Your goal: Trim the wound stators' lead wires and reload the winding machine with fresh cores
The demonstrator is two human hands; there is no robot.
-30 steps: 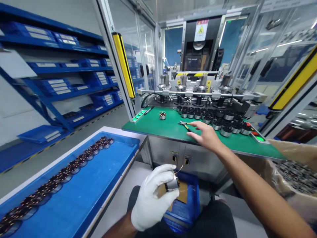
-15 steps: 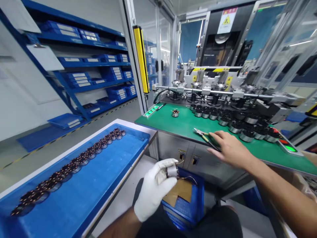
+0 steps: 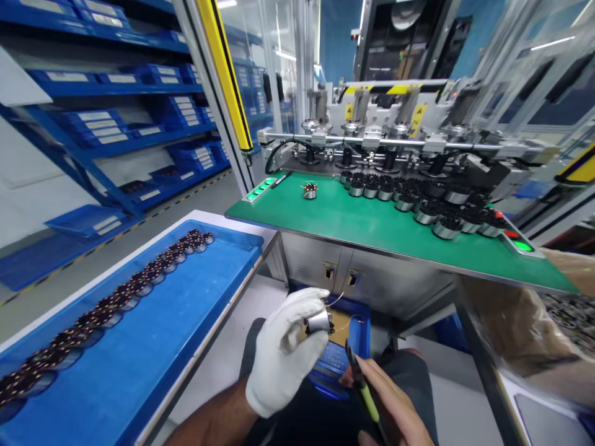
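In my gloved left hand is a motor stator, a silver ring with dark ends, gripped between thumb and fingers. Loose copper wire ends stick out from its right side. My bare right hand holds a pair of cutting pliers with yellow-green and black handles, low and just right of the stator. The jaws point up toward it, apart from it. Another stator with loose wires stands alone on the green worktop.
Left of me, a blue tray carries a long row of stators. Many stators crowd the worktop before the machine's fixtures. Below my hands sits a blue bin. A plastic-lined box stands at right.
My right hand has taken the pliers off the worktop and brought them down beside the stator. My left hand still holds the stator. The view has turned slightly right and down.
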